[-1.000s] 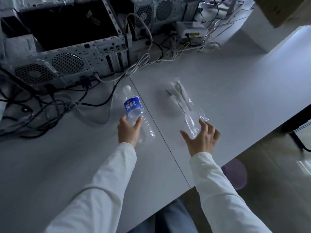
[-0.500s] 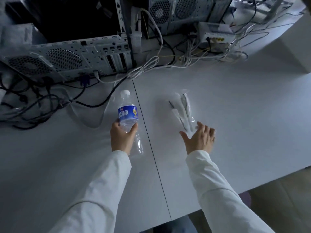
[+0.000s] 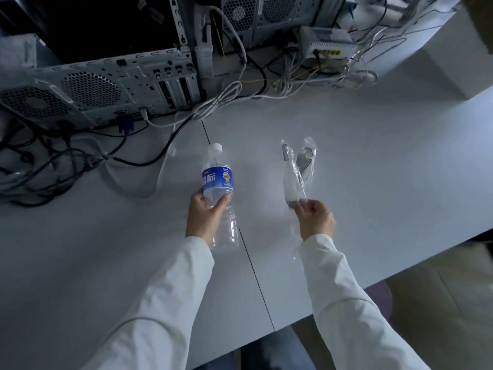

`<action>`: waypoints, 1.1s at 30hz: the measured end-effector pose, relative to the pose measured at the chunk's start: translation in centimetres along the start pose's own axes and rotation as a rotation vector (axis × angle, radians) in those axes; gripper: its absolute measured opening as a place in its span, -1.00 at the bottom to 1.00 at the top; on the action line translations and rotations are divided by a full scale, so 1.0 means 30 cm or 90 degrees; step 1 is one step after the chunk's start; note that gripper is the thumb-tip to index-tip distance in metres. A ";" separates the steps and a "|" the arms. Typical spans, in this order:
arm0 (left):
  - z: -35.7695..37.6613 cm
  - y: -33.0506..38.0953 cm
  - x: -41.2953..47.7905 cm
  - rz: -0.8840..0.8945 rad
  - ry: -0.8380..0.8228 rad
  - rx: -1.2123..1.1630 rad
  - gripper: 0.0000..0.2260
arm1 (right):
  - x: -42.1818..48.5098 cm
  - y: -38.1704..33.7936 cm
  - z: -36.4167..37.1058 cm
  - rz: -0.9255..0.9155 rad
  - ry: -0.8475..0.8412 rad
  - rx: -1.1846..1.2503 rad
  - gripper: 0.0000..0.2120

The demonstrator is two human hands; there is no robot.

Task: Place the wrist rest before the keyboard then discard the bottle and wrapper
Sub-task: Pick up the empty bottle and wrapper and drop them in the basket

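A clear plastic bottle [image 3: 217, 180] with a blue label and white cap is lifted off the white desk [image 3: 373, 161], tilted with its cap pointing away from me. My left hand [image 3: 204, 217] is shut around its middle. A clear plastic wrapper [image 3: 300, 166] holding what looks like cutlery stands up from the desk to the right of the bottle. My right hand [image 3: 316, 218] pinches its near end between thumb and fingers. No wrist rest or keyboard is in view.
Computer cases [image 3: 106, 84] with open backs stand along the far edge of the desk. Tangled black and white cables [image 3: 53, 161] spread at the left and behind. A white router [image 3: 328, 44] sits at the back right. The desk's edge runs at the lower right.
My right hand has closed on the wrapper's near end and raised it off the desk. My left hand has lifted the bottle a little higher.
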State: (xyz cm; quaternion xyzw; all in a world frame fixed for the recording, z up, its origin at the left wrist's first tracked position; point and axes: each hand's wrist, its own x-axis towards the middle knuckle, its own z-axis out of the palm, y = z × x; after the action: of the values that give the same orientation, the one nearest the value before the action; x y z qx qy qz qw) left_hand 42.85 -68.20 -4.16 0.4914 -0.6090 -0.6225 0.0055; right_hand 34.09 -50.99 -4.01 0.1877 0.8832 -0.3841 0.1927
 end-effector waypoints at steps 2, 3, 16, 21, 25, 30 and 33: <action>0.001 -0.007 -0.022 -0.004 -0.029 -0.009 -0.59 | -0.041 0.017 -0.009 0.000 0.021 0.015 -0.69; 0.001 -0.014 -0.033 -0.004 -0.048 -0.006 -0.54 | -0.065 0.029 -0.013 0.002 0.038 0.021 -0.69; 0.146 -0.096 -0.256 0.034 -0.271 0.106 -0.46 | -0.365 0.285 -0.180 0.118 0.200 0.177 -0.67; 0.325 -0.118 -0.421 0.062 -0.377 0.152 -0.50 | -0.391 0.458 -0.332 0.168 0.271 0.250 -0.75; 0.503 -0.157 -0.560 0.084 -0.423 0.207 -0.47 | -0.367 0.608 -0.472 0.203 0.317 0.280 -0.77; 0.742 -0.281 -0.721 0.051 -0.456 0.257 -0.44 | -0.306 0.844 -0.676 0.241 0.350 0.302 -0.76; 0.910 -0.383 -0.807 0.033 -0.457 0.297 -0.43 | -0.261 1.020 -0.803 0.269 0.357 0.304 -0.74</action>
State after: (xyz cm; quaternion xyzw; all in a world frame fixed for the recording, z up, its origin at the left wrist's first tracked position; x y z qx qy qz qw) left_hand 45.27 -30.01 -4.41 0.2158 -0.7089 -0.5996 -0.3024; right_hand 50.73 -14.92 -3.59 0.5013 0.7297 -0.4642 -0.0291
